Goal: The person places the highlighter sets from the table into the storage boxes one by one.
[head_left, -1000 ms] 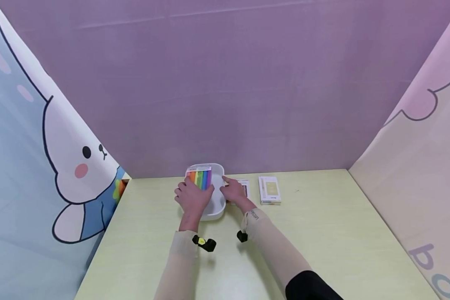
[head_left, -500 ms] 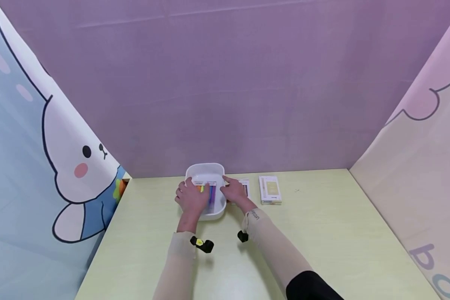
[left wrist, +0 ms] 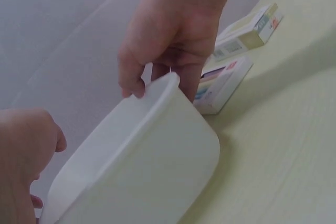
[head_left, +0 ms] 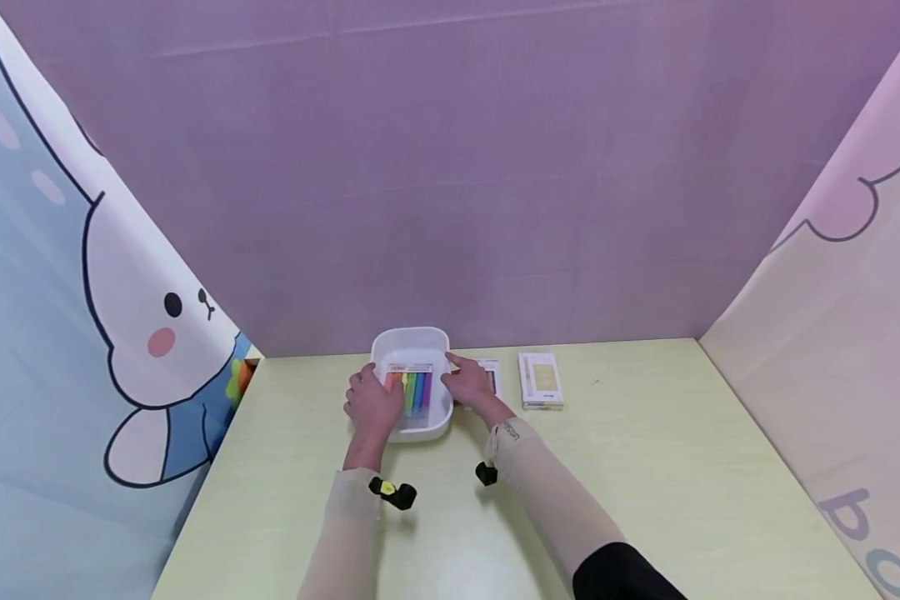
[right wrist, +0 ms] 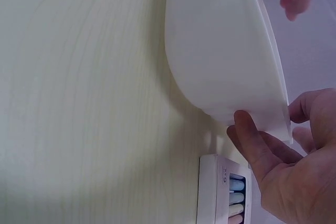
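A white plastic bin [head_left: 411,333] stands at the back of the table. A flat pack of rainbow-coloured pens [head_left: 417,392] lies inside it. My left hand [head_left: 371,404] is over the bin's left rim, thumb toward the inside, holding nothing; in the left wrist view its fingers hang loosely bent above the rim. My right hand [head_left: 468,382] pinches the right rim, thumb inside and fingers against the outer wall, as the right wrist view shows. Beside that hand is a white box [right wrist: 212,192] with pastel pens behind its window, partly hidden in the head view.
To the right stands a white box with a yellow panel [head_left: 542,379]. A purple cloth [head_left: 495,208] hangs right behind the table [head_left: 630,467], and printed cloths flank it on the left and right.
The pen pack has gone from leaning high at the bin's left to lying inside it. My left hand has let go of it and moved left to the rim. The right hand has stayed.
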Demonstrator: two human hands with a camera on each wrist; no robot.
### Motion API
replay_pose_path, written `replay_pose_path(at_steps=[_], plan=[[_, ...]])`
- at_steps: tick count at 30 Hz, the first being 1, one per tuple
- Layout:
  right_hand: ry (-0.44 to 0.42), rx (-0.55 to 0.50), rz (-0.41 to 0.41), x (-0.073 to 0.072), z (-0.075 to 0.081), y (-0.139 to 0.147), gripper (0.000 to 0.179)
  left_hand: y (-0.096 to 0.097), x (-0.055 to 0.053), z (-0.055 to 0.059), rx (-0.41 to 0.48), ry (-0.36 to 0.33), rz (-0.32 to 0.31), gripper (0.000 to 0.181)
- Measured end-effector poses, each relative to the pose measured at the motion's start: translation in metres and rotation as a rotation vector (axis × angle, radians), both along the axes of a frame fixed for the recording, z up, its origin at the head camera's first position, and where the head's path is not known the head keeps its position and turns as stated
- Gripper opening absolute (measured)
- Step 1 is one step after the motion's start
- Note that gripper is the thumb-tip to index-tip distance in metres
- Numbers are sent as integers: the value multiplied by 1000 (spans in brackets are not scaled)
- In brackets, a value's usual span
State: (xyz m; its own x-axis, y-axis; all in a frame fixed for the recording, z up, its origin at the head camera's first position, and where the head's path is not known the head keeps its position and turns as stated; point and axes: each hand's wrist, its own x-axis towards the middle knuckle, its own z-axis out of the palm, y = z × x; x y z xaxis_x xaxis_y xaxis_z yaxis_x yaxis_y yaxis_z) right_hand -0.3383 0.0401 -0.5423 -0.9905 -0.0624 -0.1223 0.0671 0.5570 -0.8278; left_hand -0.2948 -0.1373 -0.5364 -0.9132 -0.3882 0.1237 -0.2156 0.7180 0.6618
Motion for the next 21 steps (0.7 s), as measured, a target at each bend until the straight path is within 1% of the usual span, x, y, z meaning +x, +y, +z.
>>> replay_pose_path(at_steps=[2,8,10,14,18,21], plan=[[8,9,2,-1,0,0,54,-3,0,-2,17,-8,-8,60],[3,5,4,-1,-1,1,55,-13,2,-2,116,25,-29,58],[-4,-5,3,0,-1,1,55,-16,2,-3,147,23,-45,58],[-4,0,-2,0,-1,1,55,-24,1,-7,183,5,-97,59],[9,12,-6,0,0,1,55,-32,0,-12,207,-7,-175,59],[13,-5,-2,0,0,1,54,-40,-1,-17,242,-9,-232,55]])
